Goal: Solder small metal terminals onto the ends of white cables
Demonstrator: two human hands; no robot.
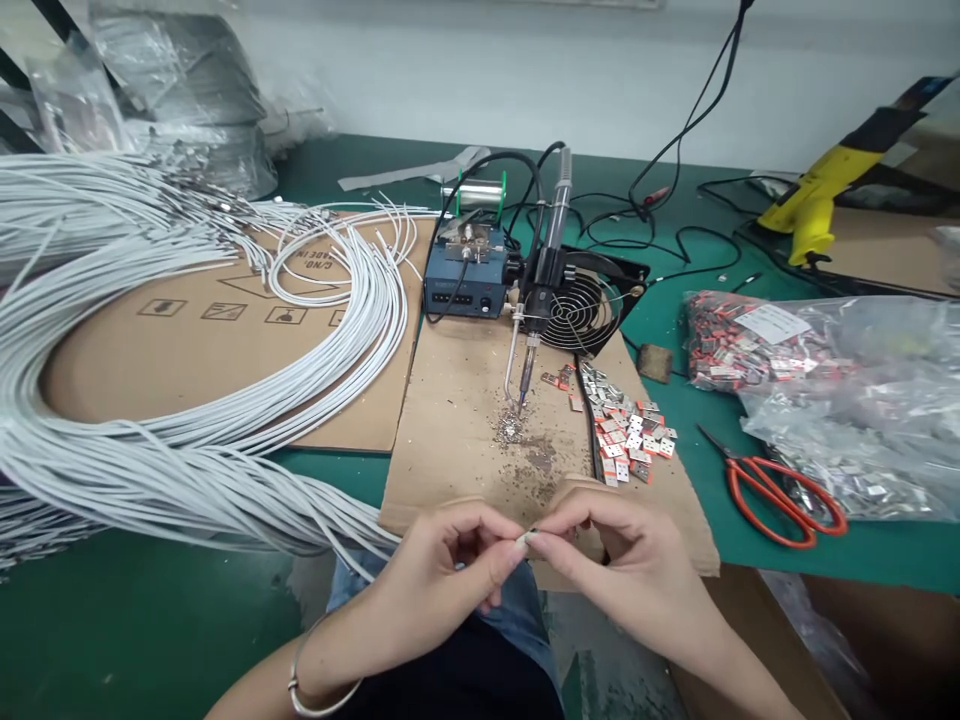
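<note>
Green bench top (892, 552) is being crossed on the left by long, looped bundles of white cable (187, 485), part of which is being supported by a printed cardboard sheet (165, 360). A second, plain cardboard sheet (442, 430) is being used as the central work surface. At the right, a clear plastic bag (765, 345) is being filled out by small red and silver parts. Behind the plain sheet, a black fan (592, 310) and a blue control box (465, 285) are being kept side by side, and a soldering iron (551, 230) is being held tip-down above grey specks. Red-handled scissors (735, 464) are being left near the bag. The left hand (457, 560) and right hand (630, 560) are being brought fingertip to fingertip, each closed in a pinch. Loose orange-and-silver pieces (636, 425) are being kept beyond the right hand. Between the fingertips, near the sheet's front edge, a tiny pale piece (529, 535) is being gripped, its shape being mostly hidden.
</note>
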